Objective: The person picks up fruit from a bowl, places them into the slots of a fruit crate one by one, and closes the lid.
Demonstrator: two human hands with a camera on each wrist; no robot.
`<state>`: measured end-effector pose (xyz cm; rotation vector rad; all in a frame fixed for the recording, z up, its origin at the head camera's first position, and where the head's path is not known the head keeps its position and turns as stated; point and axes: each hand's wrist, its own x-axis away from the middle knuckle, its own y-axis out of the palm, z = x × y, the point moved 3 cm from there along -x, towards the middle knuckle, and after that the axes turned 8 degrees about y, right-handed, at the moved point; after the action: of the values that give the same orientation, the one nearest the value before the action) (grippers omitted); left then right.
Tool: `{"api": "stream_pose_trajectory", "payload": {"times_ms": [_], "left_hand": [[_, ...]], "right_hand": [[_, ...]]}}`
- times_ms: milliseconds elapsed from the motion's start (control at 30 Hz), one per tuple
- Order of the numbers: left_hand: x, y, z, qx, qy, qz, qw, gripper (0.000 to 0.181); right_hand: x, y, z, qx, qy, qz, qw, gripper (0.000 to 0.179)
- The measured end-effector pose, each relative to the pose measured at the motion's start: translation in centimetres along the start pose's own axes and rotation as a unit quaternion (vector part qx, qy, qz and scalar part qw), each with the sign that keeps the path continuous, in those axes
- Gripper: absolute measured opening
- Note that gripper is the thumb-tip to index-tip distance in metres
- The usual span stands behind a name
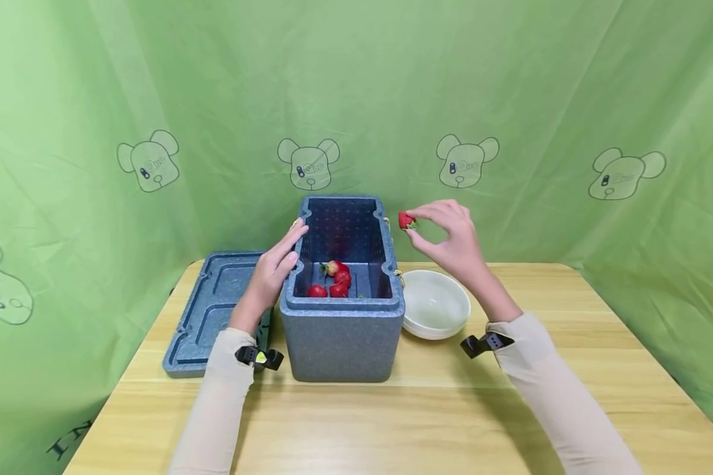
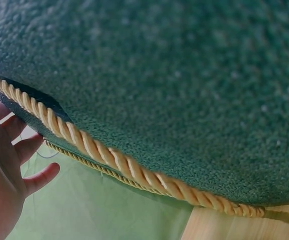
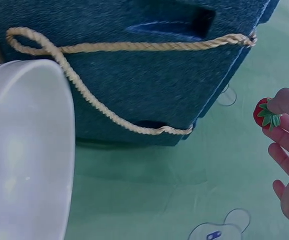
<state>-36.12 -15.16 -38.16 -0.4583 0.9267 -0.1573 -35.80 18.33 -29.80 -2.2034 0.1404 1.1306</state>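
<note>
Between thumb and fingers my right hand (image 1: 451,239) pinches a red strawberry (image 1: 407,220) with green leaves, held in the air right of the box's far end. The right wrist view shows the same strawberry (image 3: 267,114) at the fingertips. My left hand (image 1: 273,267) rests on the left rim of a deep blue-grey foam box (image 1: 343,346), its fingers extended. Several strawberries (image 1: 340,278) lie on the box floor toward the near end, one of them paler. Beneath my right forearm, against the box's right side, stands a white bowl (image 1: 436,303) with no fruit visible in it.
The box's lid (image 1: 216,316) lies flat left of the box, partly under my left arm. A twisted rope handle (image 3: 109,47) hangs on the box's right side, another rope (image 2: 114,160) on its left. Green curtains (image 1: 356,99) surround the wooden table (image 1: 422,422).
</note>
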Motion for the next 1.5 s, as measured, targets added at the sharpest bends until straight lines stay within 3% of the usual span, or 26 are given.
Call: {"api": "stream_pose_trajectory", "payload": {"times_ms": [267, 533, 1233, 1500], "left_hand": [[0.1, 0.2, 0.1, 0.003, 0.001, -0.005, 1.0, 0.054], [0.0, 0.0, 0.0, 0.0, 0.0, 0.0, 1.0, 0.054], [0.2, 0.2, 0.0, -0.003, 0.003, -0.003, 1.0, 0.054], [0.1, 0.0, 0.1, -0.006, 0.004, -0.002, 1.0, 0.054]], "right_hand": [[-0.7, 0.0, -2.1, -0.002, -0.031, -0.018, 0.9994, 0.031], [-1.8, 0.6, -4.2, 0.01, -0.083, -0.062, 0.9946, 0.031], [-2.9, 2.3, -8.5, 0.057, -0.176, -0.149, 0.9714, 0.025], [-2.9, 3.4, -8.9, 0.086, -0.184, -0.198, 0.9589, 0.024]]}}
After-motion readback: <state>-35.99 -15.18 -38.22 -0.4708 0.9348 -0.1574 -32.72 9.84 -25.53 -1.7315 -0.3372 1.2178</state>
